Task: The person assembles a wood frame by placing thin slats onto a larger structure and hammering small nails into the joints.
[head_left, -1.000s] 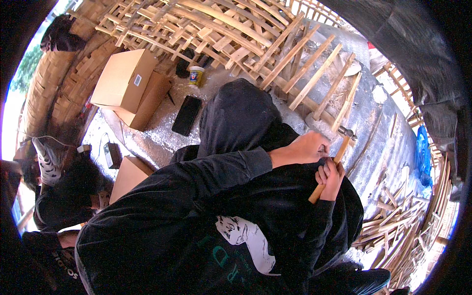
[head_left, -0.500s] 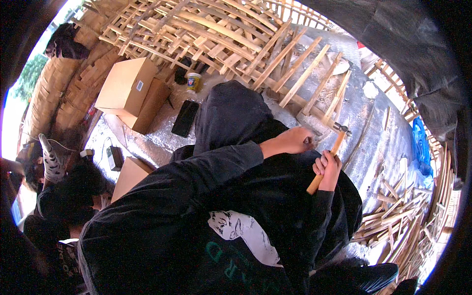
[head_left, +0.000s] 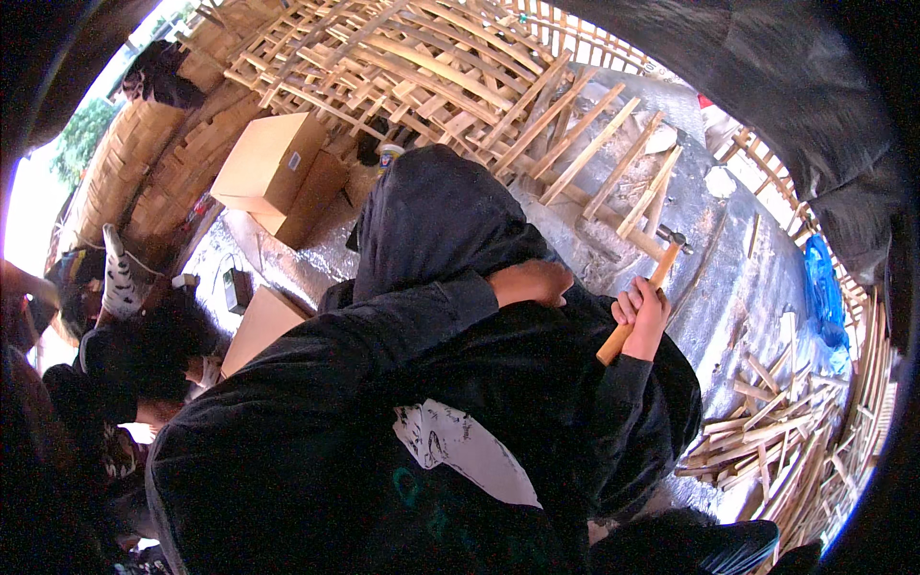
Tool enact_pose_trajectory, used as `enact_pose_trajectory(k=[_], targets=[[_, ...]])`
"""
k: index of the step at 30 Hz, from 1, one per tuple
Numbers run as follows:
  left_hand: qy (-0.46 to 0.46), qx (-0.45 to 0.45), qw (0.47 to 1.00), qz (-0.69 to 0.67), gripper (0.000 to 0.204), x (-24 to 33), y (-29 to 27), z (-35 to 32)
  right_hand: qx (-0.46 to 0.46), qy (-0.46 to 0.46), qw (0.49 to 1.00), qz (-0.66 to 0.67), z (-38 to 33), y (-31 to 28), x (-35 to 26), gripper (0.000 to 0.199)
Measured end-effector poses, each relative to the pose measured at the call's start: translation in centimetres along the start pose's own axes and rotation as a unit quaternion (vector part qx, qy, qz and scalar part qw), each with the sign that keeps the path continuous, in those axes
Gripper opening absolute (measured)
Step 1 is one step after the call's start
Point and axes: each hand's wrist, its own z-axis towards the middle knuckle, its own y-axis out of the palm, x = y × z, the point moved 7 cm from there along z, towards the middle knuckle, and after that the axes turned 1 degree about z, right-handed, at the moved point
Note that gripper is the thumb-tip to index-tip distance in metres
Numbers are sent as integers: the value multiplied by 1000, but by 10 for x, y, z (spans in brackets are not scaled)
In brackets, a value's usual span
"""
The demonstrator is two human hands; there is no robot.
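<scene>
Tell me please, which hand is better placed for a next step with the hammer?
Right, most likely: the right hand grips the hammer by its handle, with the head beyond the fingers. The left hand is apart from it, its fingers mostly hidden.

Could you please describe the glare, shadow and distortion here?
Head view: glare whitens patches of the shiny silver ground sheet; head view: the wrinkled black sheet, upper right, sits dim; head view: fisheye bends the scene towards black corners, though the wooden-handled hammer is recognisable.

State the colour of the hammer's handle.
The handle is light yellowish brown, seen best in the head view.
</scene>
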Motion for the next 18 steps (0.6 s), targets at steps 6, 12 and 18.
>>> enact_pose_trajectory(k=[6,12,18], targets=[[17,34,999,6,39,8,-11,-26,-12,11,1000,5,5,-2,-3,24],[65,99,993,14,40,5,-1,-46,-27,19,999,-1,5,2,3,22],[49,121,990,-45,37,-9,1,-52,-51,48,998,3,12,4,17,19]])
